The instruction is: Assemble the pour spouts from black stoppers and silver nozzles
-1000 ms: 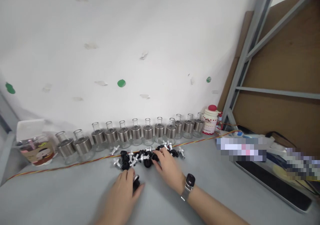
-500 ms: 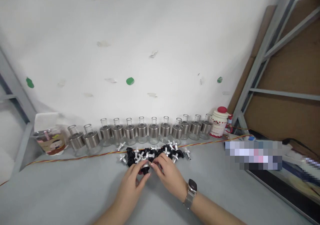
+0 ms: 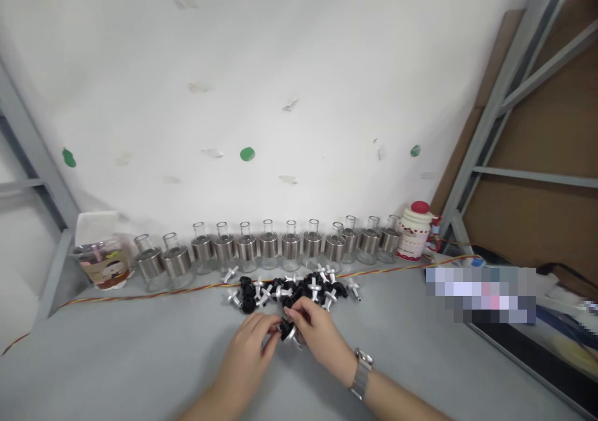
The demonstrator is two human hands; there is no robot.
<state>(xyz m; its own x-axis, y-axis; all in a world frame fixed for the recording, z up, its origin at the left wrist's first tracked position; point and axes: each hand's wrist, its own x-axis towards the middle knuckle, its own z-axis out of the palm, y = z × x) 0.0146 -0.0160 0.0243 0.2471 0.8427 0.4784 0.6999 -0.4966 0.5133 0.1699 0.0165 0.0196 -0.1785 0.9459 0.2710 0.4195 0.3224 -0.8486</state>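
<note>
Both hands meet over the grey tabletop, just in front of a pile of small parts. A black and silver bottle pourer [image 3: 288,332] lies tilted between them, its silver stem pointing down and to the right. My left hand [image 3: 247,349] pinches the black end with thumb and fingertips. My right hand [image 3: 324,337], a watch on its wrist, is closed around the other side of the piece; its fingers partly hide it. Beyond the fingertips, loose silver pourer pieces [image 3: 329,299] with flanges lie mixed with black caps [image 3: 248,304].
Several glass bottles [image 3: 290,246] with steel sleeves line the white wall. A drink cup [image 3: 109,268] stands at the left, a cream jar [image 3: 413,234] with a red lid at the right. A twisted red-yellow cord [image 3: 154,295] crosses the table [image 3: 116,359]. Metal frame posts [image 3: 471,159] flank it.
The pourer has turned from black end down to lying tilted, with its silver stem toward the right hand. Both hands have moved slightly right. The view has shifted a little.
</note>
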